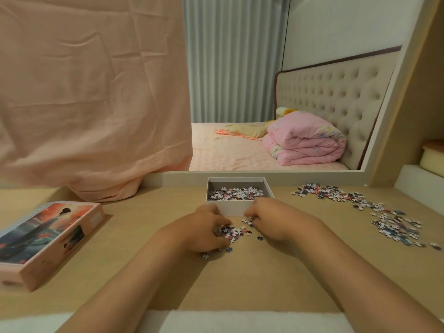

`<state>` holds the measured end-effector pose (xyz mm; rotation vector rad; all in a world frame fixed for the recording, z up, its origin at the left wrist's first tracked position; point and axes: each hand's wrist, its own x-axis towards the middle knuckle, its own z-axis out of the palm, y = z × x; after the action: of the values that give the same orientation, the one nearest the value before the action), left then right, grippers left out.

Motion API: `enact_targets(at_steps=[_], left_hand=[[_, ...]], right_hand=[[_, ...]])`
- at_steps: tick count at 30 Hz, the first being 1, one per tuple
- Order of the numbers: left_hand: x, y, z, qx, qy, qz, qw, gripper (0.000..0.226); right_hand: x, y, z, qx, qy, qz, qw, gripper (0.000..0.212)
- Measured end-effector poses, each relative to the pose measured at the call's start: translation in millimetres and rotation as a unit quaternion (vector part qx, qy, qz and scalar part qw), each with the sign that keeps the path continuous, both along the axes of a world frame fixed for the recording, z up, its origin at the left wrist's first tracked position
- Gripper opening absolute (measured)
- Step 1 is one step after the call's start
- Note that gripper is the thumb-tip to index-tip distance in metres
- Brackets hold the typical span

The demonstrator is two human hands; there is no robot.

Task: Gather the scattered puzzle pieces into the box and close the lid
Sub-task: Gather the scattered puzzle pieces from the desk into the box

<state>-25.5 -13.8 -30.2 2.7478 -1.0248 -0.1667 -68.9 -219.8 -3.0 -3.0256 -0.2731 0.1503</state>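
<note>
Left hand curls fingers round pieces on table, just before box. Right hand curled beside them; grasp unclear. Lid far left, stray pieces right.

We've got the white box sitting open, partly filled with loose pieces. A small heap lies just in front of it, a bigger scatter trails off right, and the pink picture lid lies face up, well left.
</note>
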Motion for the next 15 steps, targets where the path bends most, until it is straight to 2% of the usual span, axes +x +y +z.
enact_targets(at_steps=[3, 7, 9, 12, 15], left_hand=[[-3.1, -5.8, -2.3, -0.044, -0.021, -0.026, 0.998, 0.043], [-3.9, -7.4, -1.8, -0.069, -0.025, -0.039, 0.997, 0.033], [-0.9, -2.4, 1.8, -0.073, -0.016, -0.032, 0.997, 0.037], [1.8, 3.0, 6.5, -0.081, 0.006, -0.006, 0.997, 0.052], [-1.2, -2.1, 0.9, -0.058, 0.001, -0.017, 0.998, 0.050]], right_hand=[[-3.2, 4.3, -8.1, -0.037, 0.021, 0.008, 0.999, 0.020], [-9.9, 3.3, -3.9, 0.078, 0.017, 0.015, 0.997, 0.032], [-11.1, -1.5, -1.6, 0.098, 0.019, 0.004, 0.995, 0.031], [-7.6, -6.4, -6.2, 0.058, 0.023, 0.012, 0.998, 0.015], [-7.7, -2.8, -10.6, 0.072, 0.029, 0.017, 0.997, 0.026]])
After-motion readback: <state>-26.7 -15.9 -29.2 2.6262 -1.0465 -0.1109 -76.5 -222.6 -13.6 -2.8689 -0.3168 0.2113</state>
